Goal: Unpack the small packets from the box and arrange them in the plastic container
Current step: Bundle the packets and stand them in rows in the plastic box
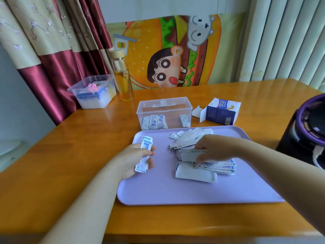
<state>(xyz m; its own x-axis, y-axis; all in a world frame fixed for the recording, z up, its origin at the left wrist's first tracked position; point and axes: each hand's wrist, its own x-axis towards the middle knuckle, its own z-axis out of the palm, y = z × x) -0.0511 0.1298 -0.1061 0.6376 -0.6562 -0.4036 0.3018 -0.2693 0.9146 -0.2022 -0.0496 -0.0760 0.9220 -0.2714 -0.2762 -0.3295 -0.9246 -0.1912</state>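
A heap of small white-and-blue packets (pixel 193 162) lies on a lilac tray (pixel 158 191). My left hand (pixel 135 159) grips a stack of packets (pixel 145 152) over the tray's left edge. My right hand (pixel 212 148) reaches into the heap and pinches a packet (pixel 189 154). Behind the tray stands the clear plastic container (pixel 164 104), open, with several packets (pixel 155 122) upright at its left and one at its right. The opened blue-and-white box (pixel 221 111) lies on its side to the container's right.
A glass bottle (pixel 123 78) of yellow liquid and a lidded clear box (pixel 95 92) stand at the back left of the wooden table (pixel 88 138). A black and purple appliance (pixel 306 131) sits at the right edge. A cartoon cloth hangs behind.
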